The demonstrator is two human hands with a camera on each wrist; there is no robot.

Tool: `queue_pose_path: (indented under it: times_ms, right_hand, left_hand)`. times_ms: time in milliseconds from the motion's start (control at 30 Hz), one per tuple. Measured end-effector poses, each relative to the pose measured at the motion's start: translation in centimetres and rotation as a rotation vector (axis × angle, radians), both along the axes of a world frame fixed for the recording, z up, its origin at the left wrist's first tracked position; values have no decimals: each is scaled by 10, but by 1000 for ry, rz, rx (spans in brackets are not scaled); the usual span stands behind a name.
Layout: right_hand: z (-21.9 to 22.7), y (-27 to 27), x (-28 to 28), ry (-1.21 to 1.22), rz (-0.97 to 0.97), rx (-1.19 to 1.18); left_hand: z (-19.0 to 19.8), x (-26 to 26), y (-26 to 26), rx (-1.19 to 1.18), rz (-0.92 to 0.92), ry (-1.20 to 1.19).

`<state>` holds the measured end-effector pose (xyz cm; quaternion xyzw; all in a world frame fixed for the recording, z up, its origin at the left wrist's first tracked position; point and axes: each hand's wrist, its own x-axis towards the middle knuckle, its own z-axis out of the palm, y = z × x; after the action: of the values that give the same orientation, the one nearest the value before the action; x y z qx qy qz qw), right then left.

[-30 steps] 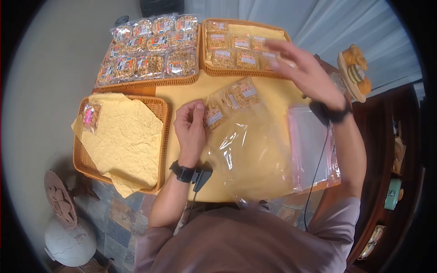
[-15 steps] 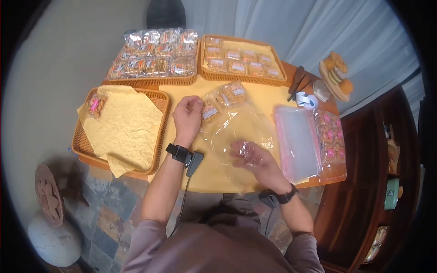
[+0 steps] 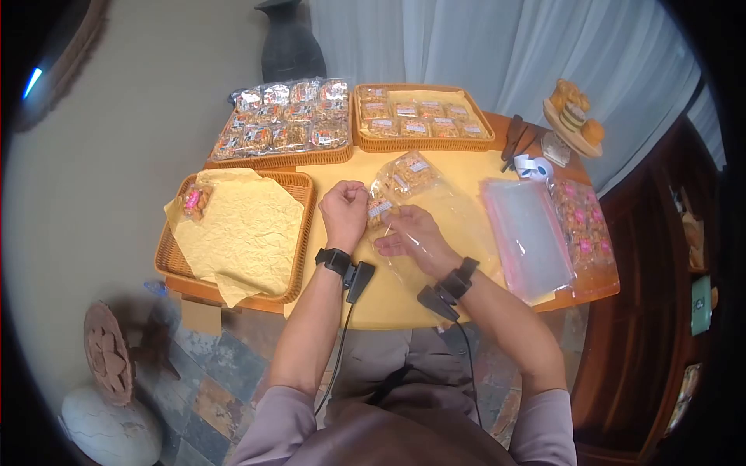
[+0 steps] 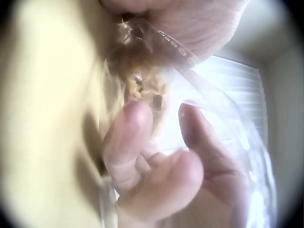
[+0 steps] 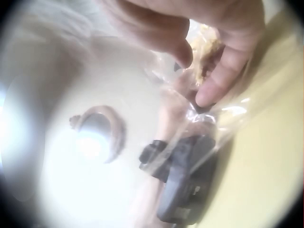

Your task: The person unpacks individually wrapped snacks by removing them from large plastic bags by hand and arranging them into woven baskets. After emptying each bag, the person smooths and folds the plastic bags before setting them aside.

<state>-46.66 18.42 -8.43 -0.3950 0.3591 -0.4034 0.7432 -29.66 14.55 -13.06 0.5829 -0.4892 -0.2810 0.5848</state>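
My left hand [image 3: 344, 213] pinches the left edge of a large clear plastic bag [image 3: 458, 213] lying over the yellow cloth. Its fingers are bent, and the bag's film runs from beneath them in the left wrist view. Inside the bag are labelled snack packets [image 3: 412, 172], grouped at its far end. My right hand [image 3: 420, 237] shows through the film, fingertips at the nearest snack packet [image 4: 147, 90]. In the left wrist view, that hand's thumb [image 4: 192, 123] stands apart from its fingers, with one fingertip touching the packet's edge.
A paper-lined basket [image 3: 303, 256] at left holds one pink-labelled packet [image 3: 194, 202]. Two filled baskets [image 3: 423, 144] stand along the back. At right lie flat clear bags [image 3: 532, 241], a bag of pink-labelled packets [image 3: 583, 221] and a white tape roll [image 3: 534, 167].
My right hand has come down from the back right, through the near part of the bag, and forward to the nearest packet. The left hand keeps its place at the bag's edge.
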Motion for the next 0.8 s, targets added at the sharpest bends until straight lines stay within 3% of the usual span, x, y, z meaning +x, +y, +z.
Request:
queue_pose_path:
  times_ms: [67, 167, 300, 400, 600, 800]
  right_hand:
    - [15, -5, 7, 370, -18, 15]
    - [3, -18, 1, 456, 2, 24]
    - [-3, 8, -8, 513, -140, -22]
    - [10, 53, -37, 356, -198, -132]
    - [62, 136, -111, 619, -177, -108]
    - [99, 159, -184, 658, -342, -319]
  left_hand:
    - [5, -3, 1, 7, 15, 24]
    - [4, -2, 1, 16, 18, -21]
    - [-6, 1, -6, -50, 16, -75]
    - [-5, 1, -7, -55, 45, -97]
    - [-4, 4, -7, -75, 36, -133]
    - [-2, 3, -10, -36, 50, -179]
